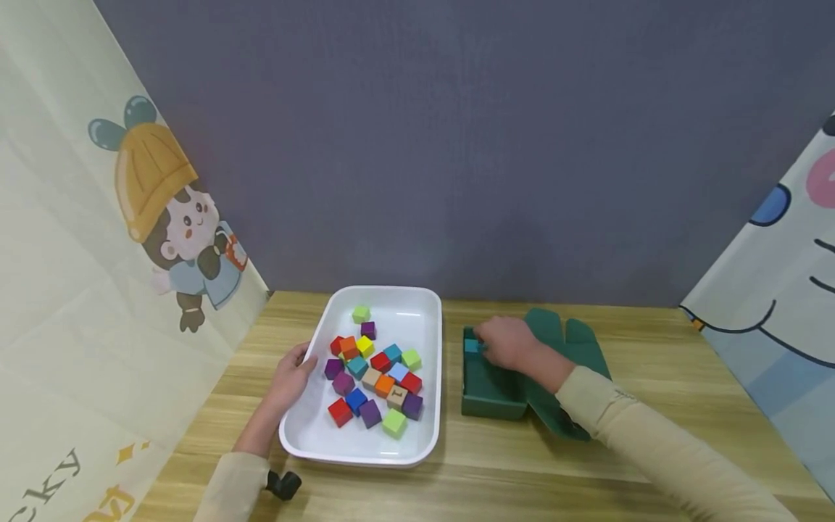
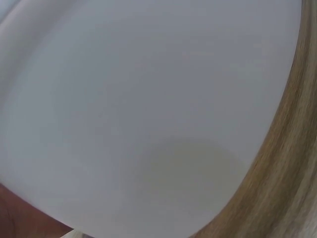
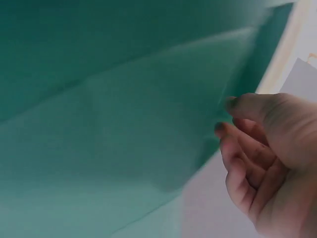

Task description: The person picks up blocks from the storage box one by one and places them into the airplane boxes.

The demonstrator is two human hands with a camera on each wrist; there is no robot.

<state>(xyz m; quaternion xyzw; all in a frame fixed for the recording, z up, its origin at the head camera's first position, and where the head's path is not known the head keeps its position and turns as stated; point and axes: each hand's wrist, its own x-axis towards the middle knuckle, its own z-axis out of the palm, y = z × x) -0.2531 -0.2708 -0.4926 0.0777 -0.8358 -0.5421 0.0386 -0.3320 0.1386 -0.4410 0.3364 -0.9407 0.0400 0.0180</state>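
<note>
Cubes (image 1: 380, 362) lie in the tray (image 1: 406, 324) my left hand (image 1: 291, 378) grips; rightward, past a table (image 1: 451, 391) strip, my right hand (image 1: 510, 342), hold unclear, reaches into an open-lidded green box (image 1: 492, 407).

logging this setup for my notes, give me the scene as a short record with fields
left hand: grips the white tray by its left side
tray contents: coloured cubes, loosely scattered
right hand: at the far end of the green box, beside a teal piece; grip unclear
box lid: open, on the right side
surface: wood-grain table

Cartoon-printed drapes (image 1: 59, 239) and a grey backdrop (image 1: 457, 145) suggest a screened-off booth.
</note>
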